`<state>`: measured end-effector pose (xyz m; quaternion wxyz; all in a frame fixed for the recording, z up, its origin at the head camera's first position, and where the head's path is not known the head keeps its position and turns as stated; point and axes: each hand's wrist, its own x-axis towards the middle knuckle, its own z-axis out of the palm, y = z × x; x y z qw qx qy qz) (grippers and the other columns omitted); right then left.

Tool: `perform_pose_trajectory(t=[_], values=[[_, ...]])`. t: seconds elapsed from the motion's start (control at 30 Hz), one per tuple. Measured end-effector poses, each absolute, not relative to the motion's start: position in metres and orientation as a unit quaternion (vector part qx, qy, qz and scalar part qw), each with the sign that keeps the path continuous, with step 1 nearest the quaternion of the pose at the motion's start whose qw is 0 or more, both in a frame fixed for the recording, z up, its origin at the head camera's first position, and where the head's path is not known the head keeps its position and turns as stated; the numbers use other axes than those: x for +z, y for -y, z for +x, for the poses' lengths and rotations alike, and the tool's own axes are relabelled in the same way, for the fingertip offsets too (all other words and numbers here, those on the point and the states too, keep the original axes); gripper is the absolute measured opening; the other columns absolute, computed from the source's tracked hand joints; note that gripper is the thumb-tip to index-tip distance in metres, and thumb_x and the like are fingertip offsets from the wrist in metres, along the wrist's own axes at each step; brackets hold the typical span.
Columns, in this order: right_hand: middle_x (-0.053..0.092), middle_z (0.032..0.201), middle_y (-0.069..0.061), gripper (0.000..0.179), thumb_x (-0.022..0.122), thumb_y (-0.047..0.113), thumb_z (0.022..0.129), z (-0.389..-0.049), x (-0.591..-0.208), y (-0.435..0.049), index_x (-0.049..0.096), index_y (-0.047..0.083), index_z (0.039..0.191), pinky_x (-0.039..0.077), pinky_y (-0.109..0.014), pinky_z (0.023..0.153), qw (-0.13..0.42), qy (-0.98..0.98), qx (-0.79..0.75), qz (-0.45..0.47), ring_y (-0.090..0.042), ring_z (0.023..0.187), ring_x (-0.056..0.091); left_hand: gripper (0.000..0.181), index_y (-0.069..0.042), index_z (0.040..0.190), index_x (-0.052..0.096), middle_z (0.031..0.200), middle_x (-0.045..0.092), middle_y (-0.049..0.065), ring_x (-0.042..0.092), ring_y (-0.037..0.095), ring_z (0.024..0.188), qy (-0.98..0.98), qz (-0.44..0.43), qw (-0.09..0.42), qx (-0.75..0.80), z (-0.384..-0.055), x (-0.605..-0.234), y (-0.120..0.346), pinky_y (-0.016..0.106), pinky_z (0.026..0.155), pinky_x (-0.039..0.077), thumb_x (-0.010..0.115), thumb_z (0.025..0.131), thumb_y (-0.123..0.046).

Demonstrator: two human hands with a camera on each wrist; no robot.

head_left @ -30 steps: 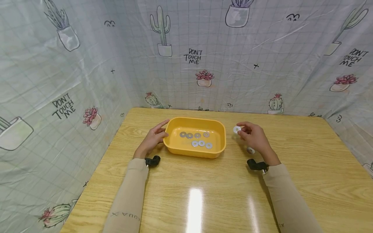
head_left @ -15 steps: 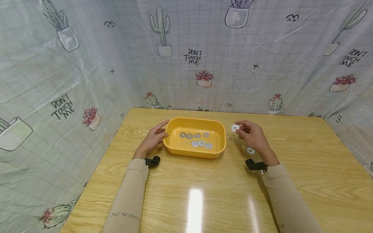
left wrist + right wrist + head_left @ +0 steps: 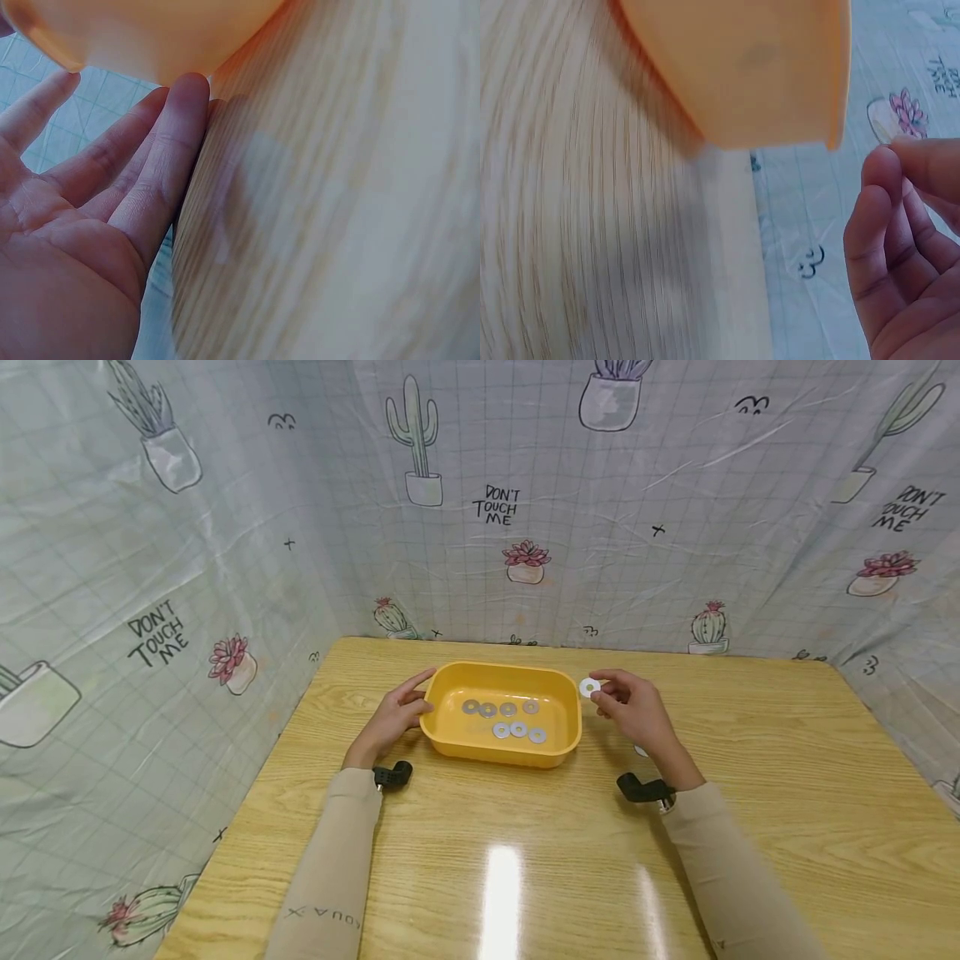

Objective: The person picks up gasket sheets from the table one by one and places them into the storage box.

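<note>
A yellow plastic tray (image 3: 487, 753) holds several flat metal washers (image 3: 496, 732) in two loose rows. My left hand (image 3: 388, 721) holds the tray's left end, its thumb over the rim. The left wrist view has its fingertips (image 3: 187, 94) against the outside of the tray (image 3: 180, 37). Just off the tray's right rim, my right hand (image 3: 637, 710) pinches another washer (image 3: 583, 686) between thumb and fingertips. In the right wrist view, the right hand (image 3: 907, 262) is beside the tray (image 3: 757, 75), and its washer is hidden. One washer (image 3: 640, 750) lies on the table, partly covered by the right hand.
The wooden table (image 3: 450, 860) bears the tray near its back edge. A cloth (image 3: 480, 585) printed with cacti hangs behind and at the sides. Each wrist wears a black camera mount (image 3: 647, 788). Light reflects off the table front.
My right hand has moved left with the pinched washer, up to the tray's right rim. The washer on the table is now more covered. The left hand and tray have stayed still.
</note>
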<state>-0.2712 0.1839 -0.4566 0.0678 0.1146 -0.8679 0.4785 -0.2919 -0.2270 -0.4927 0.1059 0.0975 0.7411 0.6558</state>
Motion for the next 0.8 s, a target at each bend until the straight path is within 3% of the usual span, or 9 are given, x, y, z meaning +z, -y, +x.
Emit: perform_pose_trajectory(t=[0.13, 0.27, 0.53, 0.8], values=[[0.068, 0.1, -0.02, 0.034, 0.066, 0.013, 0.1, -0.27, -0.456, -0.176, 0.065, 0.005, 0.133, 0.06, -0.033, 0.069, 0.067, 0.855, 0.501, 0.117, -0.034, 0.08, 0.067, 0.067, -0.027, 0.162, 0.034, 0.148, 0.05, 0.026, 0.055, 0.048, 0.13, -0.738, 0.099, 0.108, 0.658, -0.291, -0.493, 0.227, 0.047, 0.098, 0.058, 0.057, 0.102, -0.011], [0.067, 0.1, -0.02, 0.035, 0.066, 0.013, 0.1, -0.268, -0.456, -0.166, 0.065, 0.005, 0.134, 0.06, -0.035, 0.068, 0.064, 0.849, 0.512, 0.114, -0.04, 0.081, 0.066, 0.066, -0.027, 0.162, 0.034, 0.147, 0.052, 0.025, 0.057, 0.046, 0.128, -0.74, 0.102, 0.106, 0.657, -0.292, -0.494, 0.227, 0.04, 0.094, 0.06, 0.057, 0.102, -0.011], [0.065, 0.098, -0.014, 0.032, 0.068, 0.012, 0.099, -0.261, -0.456, -0.141, 0.067, 0.007, 0.131, 0.057, -0.024, 0.065, 0.072, 0.833, 0.544, 0.079, -0.017, 0.073, 0.065, 0.065, -0.029, 0.16, 0.038, 0.144, 0.054, 0.023, 0.059, 0.044, 0.126, -0.738, 0.103, 0.104, 0.658, -0.292, -0.495, 0.227, 0.033, 0.088, 0.061, 0.058, 0.101, -0.011], [0.065, 0.096, -0.012, 0.031, 0.069, 0.013, 0.098, -0.255, -0.443, -0.119, 0.069, 0.009, 0.13, 0.054, -0.023, 0.062, 0.089, 0.818, 0.561, 0.093, -0.03, 0.078, 0.069, 0.066, -0.033, 0.16, 0.036, 0.147, 0.051, 0.025, 0.056, 0.048, 0.128, -0.736, 0.099, 0.107, 0.661, -0.291, -0.495, 0.228, 0.035, 0.09, 0.061, 0.058, 0.102, -0.012]])
